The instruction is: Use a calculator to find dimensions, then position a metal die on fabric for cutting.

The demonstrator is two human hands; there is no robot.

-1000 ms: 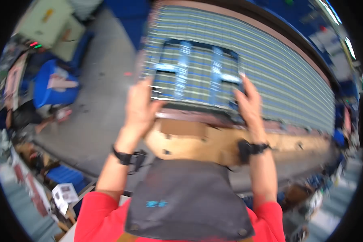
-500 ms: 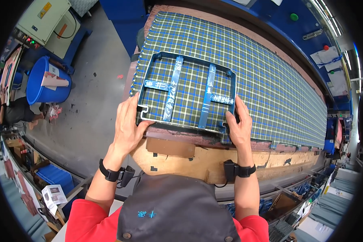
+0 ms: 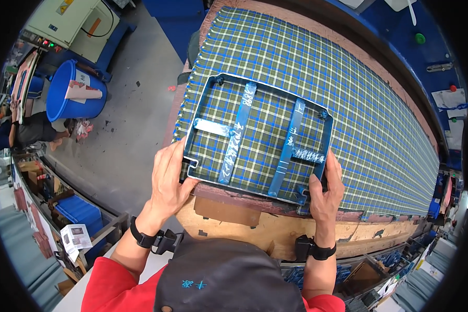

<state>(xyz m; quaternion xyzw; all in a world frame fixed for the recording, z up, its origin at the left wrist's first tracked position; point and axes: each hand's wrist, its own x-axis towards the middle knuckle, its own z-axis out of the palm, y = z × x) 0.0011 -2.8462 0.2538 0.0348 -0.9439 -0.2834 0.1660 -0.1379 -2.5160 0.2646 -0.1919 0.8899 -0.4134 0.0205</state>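
Note:
A blue steel cutting die [image 3: 288,151], an open frame with flat crossbars and white handwriting, lies on green, blue and white plaid fabric [image 3: 369,119] near its front left corner. My left hand [image 3: 166,177] grips the die's near left corner beside a notch in the rim, thumb along the front edge. On the opposite side my right hand [image 3: 327,192] clasps the near right corner, its thumb on the rim and fingers outside. Plaid shows through the die's openings. The undersides of my fingers are hidden.
The fabric rests on a worn pinkish cutting board [image 3: 234,196], with a wooden ledge [image 3: 229,221] in front of me. A blue machine [image 3: 400,36] borders the far side. To the left stand a blue bin [image 3: 62,104], a control cabinet [image 3: 57,23] and a crouching person [image 3: 34,130].
My view has shifted, so the die and fabric sit lower and farther right in the picture. Both hands keep their hold at the die's near corners.

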